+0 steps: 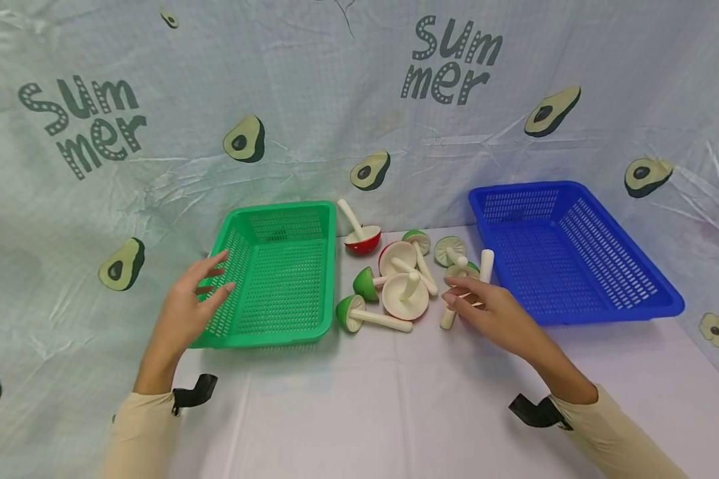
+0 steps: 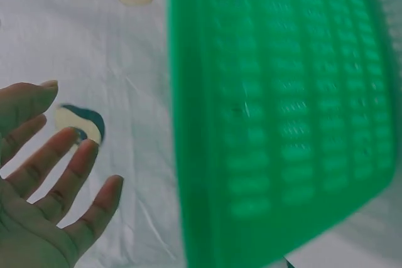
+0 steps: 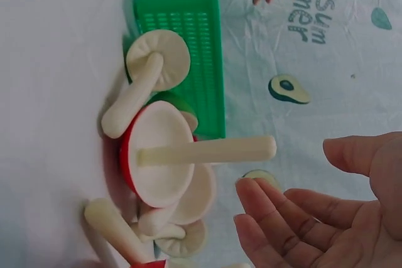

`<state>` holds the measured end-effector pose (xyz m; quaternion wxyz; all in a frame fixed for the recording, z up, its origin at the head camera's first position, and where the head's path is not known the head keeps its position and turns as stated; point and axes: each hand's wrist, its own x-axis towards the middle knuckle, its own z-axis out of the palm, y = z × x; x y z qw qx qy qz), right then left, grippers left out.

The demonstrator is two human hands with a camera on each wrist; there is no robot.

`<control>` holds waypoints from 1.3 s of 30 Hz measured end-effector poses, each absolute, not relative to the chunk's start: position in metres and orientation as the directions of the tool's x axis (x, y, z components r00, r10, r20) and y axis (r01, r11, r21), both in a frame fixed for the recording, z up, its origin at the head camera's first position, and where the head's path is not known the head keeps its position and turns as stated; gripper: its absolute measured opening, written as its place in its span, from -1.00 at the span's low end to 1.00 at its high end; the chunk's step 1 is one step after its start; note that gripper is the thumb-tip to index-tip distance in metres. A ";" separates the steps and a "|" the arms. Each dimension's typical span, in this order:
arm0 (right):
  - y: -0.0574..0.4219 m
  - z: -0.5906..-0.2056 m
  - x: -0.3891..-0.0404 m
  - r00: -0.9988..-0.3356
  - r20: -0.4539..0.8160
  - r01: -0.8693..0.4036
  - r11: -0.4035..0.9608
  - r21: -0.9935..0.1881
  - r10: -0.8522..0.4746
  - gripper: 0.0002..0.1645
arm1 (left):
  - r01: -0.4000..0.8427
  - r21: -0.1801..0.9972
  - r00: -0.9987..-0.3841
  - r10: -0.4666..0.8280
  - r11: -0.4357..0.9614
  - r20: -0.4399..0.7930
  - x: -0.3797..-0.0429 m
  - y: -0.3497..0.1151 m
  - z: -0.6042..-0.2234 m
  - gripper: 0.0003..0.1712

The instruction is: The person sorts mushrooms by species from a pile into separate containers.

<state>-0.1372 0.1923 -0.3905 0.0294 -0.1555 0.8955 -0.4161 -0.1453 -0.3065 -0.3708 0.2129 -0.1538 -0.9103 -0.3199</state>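
Toy mushrooms with pale stems lie in a loose pile between two baskets, among them a red-capped mushroom point(image 1: 363, 245) leaning at the back and a green-capped mushroom point(image 1: 350, 314) at the front left. My right hand point(image 1: 497, 316) hovers over the pile's right side, fingers relaxed. The right wrist view shows nothing between its thumb and fingers; nearest is an upturned red-capped mushroom point(image 3: 160, 155). At the left rim of the green basket point(image 1: 331, 266), my left hand point(image 1: 186, 299) hangs with fingers spread. It holds nothing in the left wrist view, beside the basket wall point(image 2: 282, 123).
A blue basket point(image 1: 539, 246) stands on the right, behind the right hand. The white tablecloth point(image 1: 347, 406) stretches across the front. Behind everything hangs a cloth point(image 1: 311, 86) printed with avocados and lettering.
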 end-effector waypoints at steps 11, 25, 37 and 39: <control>0.182 -0.396 -0.159 -0.932 0.041 -0.212 0.449 -0.868 -0.361 -0.35 | 0.219 0.623 -0.926 -0.043 0.751 0.376 -0.149 -0.341 -0.388 -0.39; 0.164 -0.405 -0.184 -0.920 0.041 -0.178 0.320 -0.931 -0.391 -0.34 | -0.129 0.693 -0.969 -0.240 0.709 0.066 -0.147 -0.354 -0.393 -0.49; 0.157 -0.414 -0.192 -0.865 -0.078 -0.061 0.258 -0.964 -0.495 -0.21 | -0.275 0.754 -0.953 -0.274 0.596 -0.131 -0.146 -0.362 -0.399 -0.47; 0.157 -0.416 -0.192 -0.855 -0.085 -0.051 0.246 -0.968 -0.511 -0.20 | -0.271 0.753 -0.954 -0.273 0.599 -0.125 -0.146 -0.363 -0.400 -0.48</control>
